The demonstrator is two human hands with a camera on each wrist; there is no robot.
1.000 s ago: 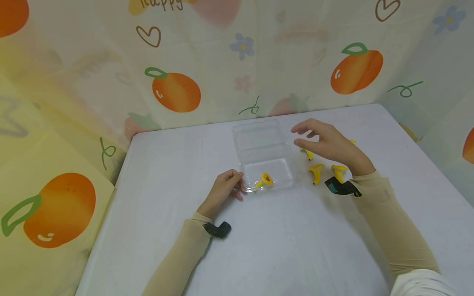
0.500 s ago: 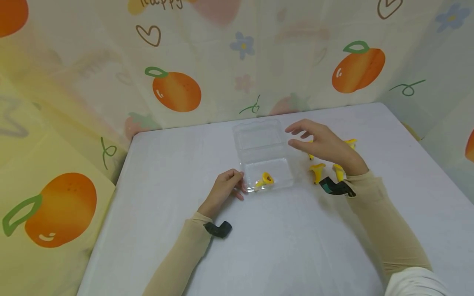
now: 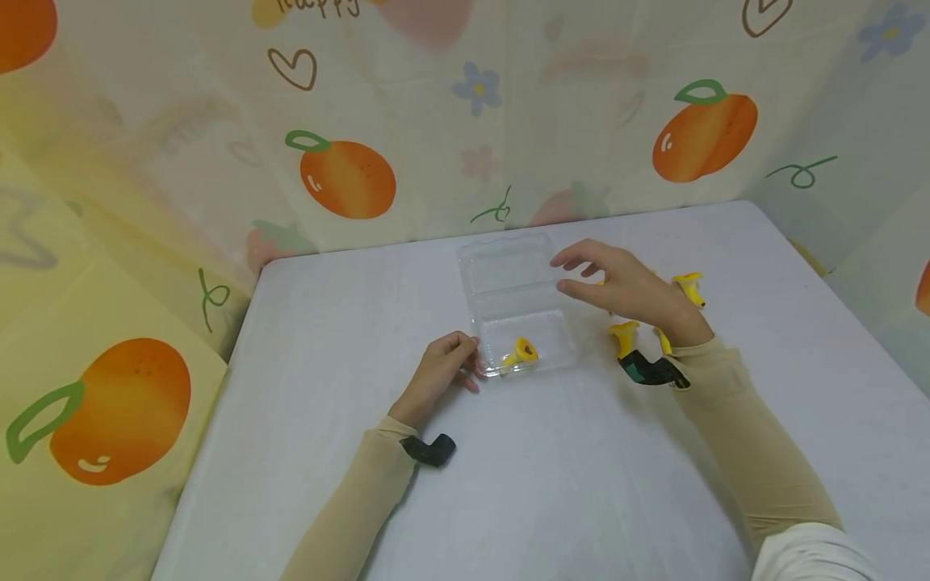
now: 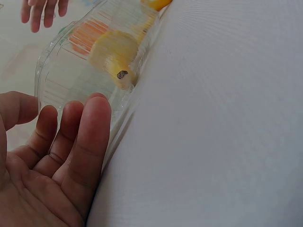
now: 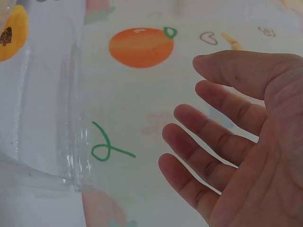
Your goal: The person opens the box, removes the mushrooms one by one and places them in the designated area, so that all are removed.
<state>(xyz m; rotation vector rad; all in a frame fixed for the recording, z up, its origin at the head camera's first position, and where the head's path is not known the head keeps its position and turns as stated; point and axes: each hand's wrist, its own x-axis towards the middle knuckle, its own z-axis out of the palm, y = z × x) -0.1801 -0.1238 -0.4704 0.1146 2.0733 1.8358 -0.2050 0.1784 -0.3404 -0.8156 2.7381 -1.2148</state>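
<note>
A clear plastic clamshell box [image 3: 559, 355] lies on the table with its lid [image 3: 508, 266] folded back. One yellow trumpet-shaped mushroom [image 3: 523, 350] lies inside, near the front left corner. My left hand [image 3: 441, 365] holds the box at its left side, thumb at the rim and fingers along the outer wall. In the left wrist view the mushroom [image 4: 116, 52] shows through the plastic beyond the fingertips [image 4: 97, 111]. My right hand [image 3: 617, 282] hovers beside the lid's right edge, fingers spread and slightly bent, thumb apart. Nothing is between its fingers in the right wrist view.
Several more yellow mushrooms lie right of the box: one mushroom [image 3: 623, 337] near the right wrist, another mushroom [image 3: 689, 288] farther back, others partly hidden by the right hand and wrist. A patterned cloth wall [image 3: 436, 161] stands behind the white table [image 3: 349, 323].
My right hand has moved left toward the box's lid, uncovering the mushroom at the back right. My left hand, the box and the mushroom in it have stayed in place.
</note>
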